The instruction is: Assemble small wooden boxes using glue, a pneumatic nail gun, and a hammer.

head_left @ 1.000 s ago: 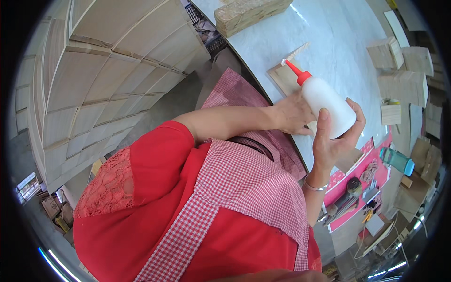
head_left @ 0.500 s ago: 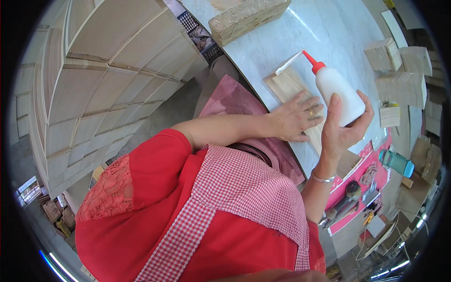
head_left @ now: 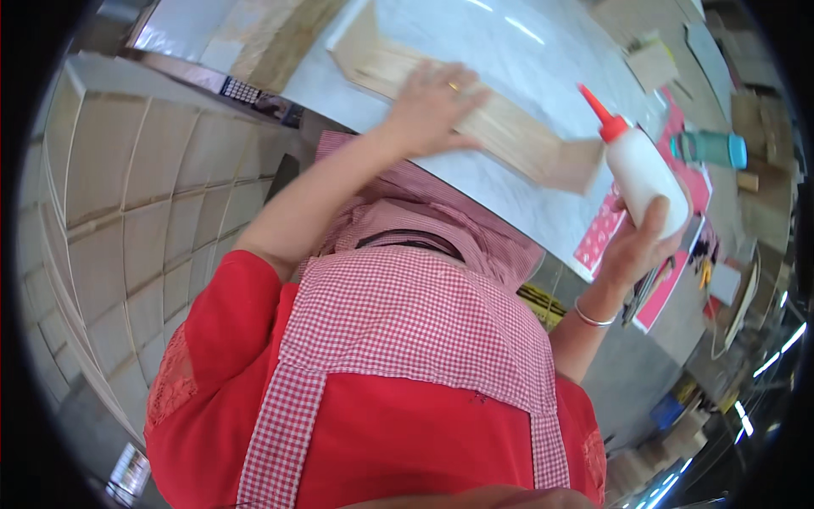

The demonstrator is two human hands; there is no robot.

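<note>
A long wooden board (head_left: 513,136) with an upright piece at each end lies across the white table (head_left: 543,51). My left hand (head_left: 437,106) rests on the board with its fingers spread, slightly blurred. To the right of the board, my right hand (head_left: 642,246) grips a white squeeze glue bottle (head_left: 646,174). Its red tapered nozzle points up and to the left, above the table and apart from the wood.
Stacks of wooden panels (head_left: 161,161) rise on the left. At the far left of the table lies a wrapped brownish block (head_left: 288,42). A teal bottle (head_left: 708,149) and a pink sheet (head_left: 602,229) with tools are on the right.
The view has turned, bringing both ends of the wooden piece into sight. My right hand has drawn the glue bottle away from the far end piece toward the near right end.
</note>
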